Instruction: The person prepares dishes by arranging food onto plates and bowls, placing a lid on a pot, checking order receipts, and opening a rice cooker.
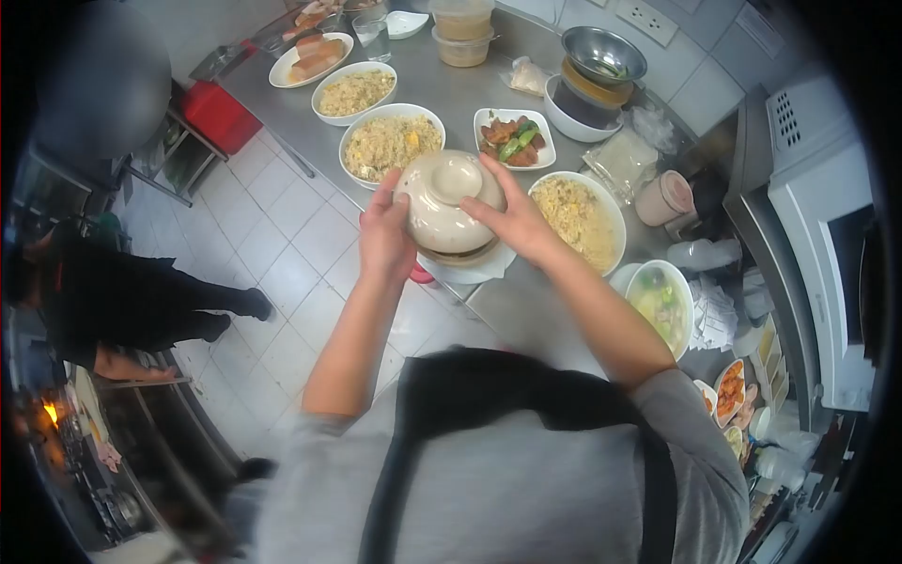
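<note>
A glossy beige clay pot lid [444, 218] with a round knob sits between my two hands near the front edge of the steel counter. My left hand [385, 226] grips its left side, thumb on the rim. My right hand [515, 214] holds it from the right, with the thumb on top near the knob. Just below the lid a dark rim of the pot shows, over a white plate [477, 273]. I cannot tell whether the lid rests fully on the pot. Bowls of fried rice [391, 143] and a square dish of meat with green peppers [513, 139] stand just behind.
More fried rice [575, 218] and a soup bowl [660, 305] stand to the right. Stacked bowls [601, 66], plastic tubs [462, 38] and a glass [374, 39] line the back. A microwave [827, 188] is at far right. A co-worker [141, 301] stands left by a flame.
</note>
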The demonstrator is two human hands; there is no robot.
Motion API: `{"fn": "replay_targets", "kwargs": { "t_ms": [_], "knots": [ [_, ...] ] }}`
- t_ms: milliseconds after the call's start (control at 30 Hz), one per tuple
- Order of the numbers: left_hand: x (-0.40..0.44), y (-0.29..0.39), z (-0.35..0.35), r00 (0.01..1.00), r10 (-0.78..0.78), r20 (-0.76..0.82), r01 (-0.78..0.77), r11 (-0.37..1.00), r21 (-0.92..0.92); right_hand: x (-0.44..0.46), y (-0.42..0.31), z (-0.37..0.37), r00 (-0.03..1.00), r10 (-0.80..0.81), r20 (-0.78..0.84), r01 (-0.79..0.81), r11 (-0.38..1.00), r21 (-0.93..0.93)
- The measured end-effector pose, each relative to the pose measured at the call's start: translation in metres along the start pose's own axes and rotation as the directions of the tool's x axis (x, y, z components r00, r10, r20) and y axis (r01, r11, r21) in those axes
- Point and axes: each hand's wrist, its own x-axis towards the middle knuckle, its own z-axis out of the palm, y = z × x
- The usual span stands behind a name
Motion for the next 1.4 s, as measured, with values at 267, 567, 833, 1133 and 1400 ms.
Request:
{"fn": "replay_targets", "kwargs": {
  "t_ms": [267,567,833,1133,1400],
  "knots": [
    [-0.005,-0.007,-0.001,0.997,0.071,0.016,-0.068,0.986,-0.151,0.001,-0.039,0.005,0.883,-0.467,0.045,0.370,0.634,-0.679],
    [0.006,-0.032,-0.084,0.961,0.230,-0.153,-0.052,0.695,0.717,0.011,0.008,0.024,0.928,-0.367,0.070,0.314,0.665,-0.677],
    [0.024,-0.058,-0.088,0.998,0.045,-0.045,-0.017,0.871,0.492,0.015,0.023,0.021,0.925,-0.367,0.097,0.337,0.673,-0.659],
    [0.024,-0.057,-0.092,0.998,0.020,-0.065,0.010,0.904,0.427,0.016,0.029,0.021,0.899,-0.422,0.115,0.384,0.638,-0.667],
    [0.023,-0.039,-0.085,0.986,-0.062,-0.156,0.135,0.847,0.514,0.016,0.018,-0.017,0.975,0.223,-0.004,-0.141,0.601,-0.787]
  ]
}}
